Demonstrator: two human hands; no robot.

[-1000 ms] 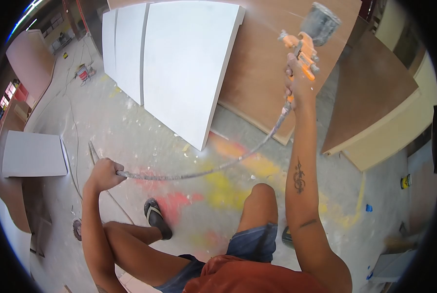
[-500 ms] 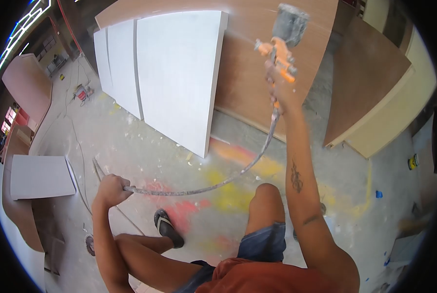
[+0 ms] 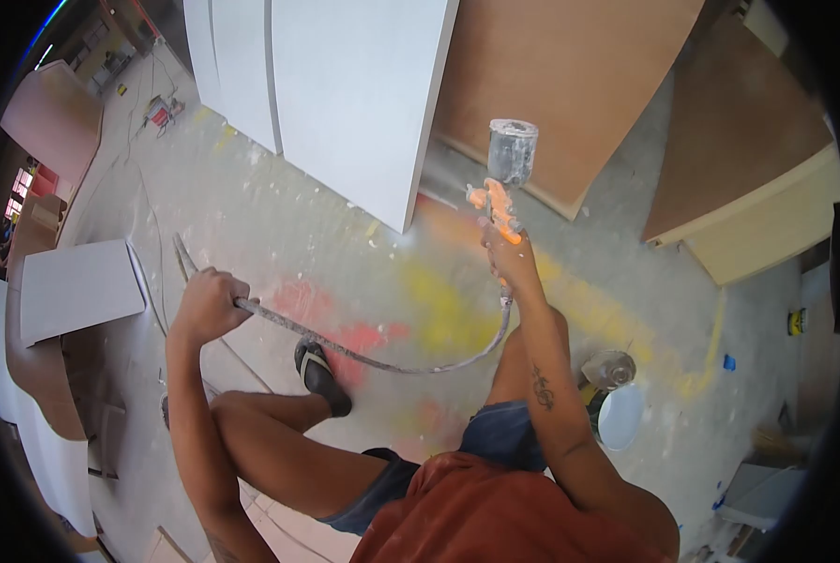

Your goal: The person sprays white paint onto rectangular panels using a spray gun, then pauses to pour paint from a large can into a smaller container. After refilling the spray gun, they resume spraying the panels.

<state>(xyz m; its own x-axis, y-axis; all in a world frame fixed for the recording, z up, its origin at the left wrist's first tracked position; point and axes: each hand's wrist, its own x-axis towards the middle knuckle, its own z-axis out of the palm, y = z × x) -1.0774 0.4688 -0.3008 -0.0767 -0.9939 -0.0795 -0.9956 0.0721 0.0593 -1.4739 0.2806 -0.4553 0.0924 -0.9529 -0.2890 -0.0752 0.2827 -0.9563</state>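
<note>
My right hand [image 3: 512, 251] is wrapped round the handle of an orange spray gun [image 3: 499, 208], which has a grey paint-smeared cup [image 3: 513, 152] on top. A speckled hose [image 3: 373, 361] hangs from the gun's base in a curve and runs to my left hand [image 3: 213, 302], whose fingers are closed round it. The gun is near the lower right edge of a white panel [image 3: 354, 103], apart from it. Behind the gun stands a large brown panel [image 3: 560, 84].
Another brown panel with a pale edge [image 3: 757, 225] stands at the right. An open container [image 3: 620, 417] and a metal pot [image 3: 609, 370] sit by my right knee. A white board [image 3: 82, 291] is at the left, and cables cross the paint-stained floor [image 3: 335, 253].
My right hand and the spray gun have come down and closer to my body. The hose sags lower between my hands. The view has tilted down, so the container beside my knee shows.
</note>
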